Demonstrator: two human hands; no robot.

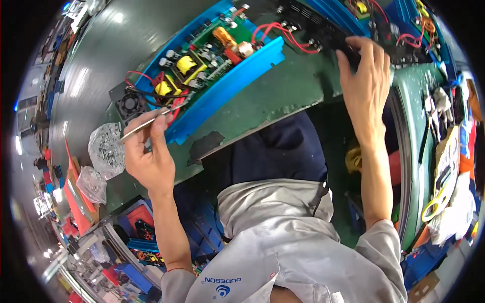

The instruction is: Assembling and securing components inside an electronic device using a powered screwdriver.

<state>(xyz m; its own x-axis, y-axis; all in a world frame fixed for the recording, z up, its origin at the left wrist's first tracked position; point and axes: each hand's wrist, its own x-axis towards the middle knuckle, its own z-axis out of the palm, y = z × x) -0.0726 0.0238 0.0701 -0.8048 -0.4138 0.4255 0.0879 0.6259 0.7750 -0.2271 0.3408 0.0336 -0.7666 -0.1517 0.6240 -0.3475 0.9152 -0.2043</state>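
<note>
A blue metal case (222, 86) lies open on the green bench (283, 96), with a green circuit board (212, 48) inside carrying yellow coils and red wires. My left hand (149, 156) pinches metal tweezers (151, 121) whose tips point at the wiring near the small black fan (130, 103) at the case's near end. My right hand (366, 81) reaches over the bench and rests its fingers on a black panel (318, 25) joined to the board by red wires.
A clear bag of small metal parts (106, 149) lies left of my left hand. A second blue unit with wiring (404, 25) sits at the far right. Cables, tools and cloths crowd the right side (444, 166). Blue and red bins (136, 227) stand below the bench.
</note>
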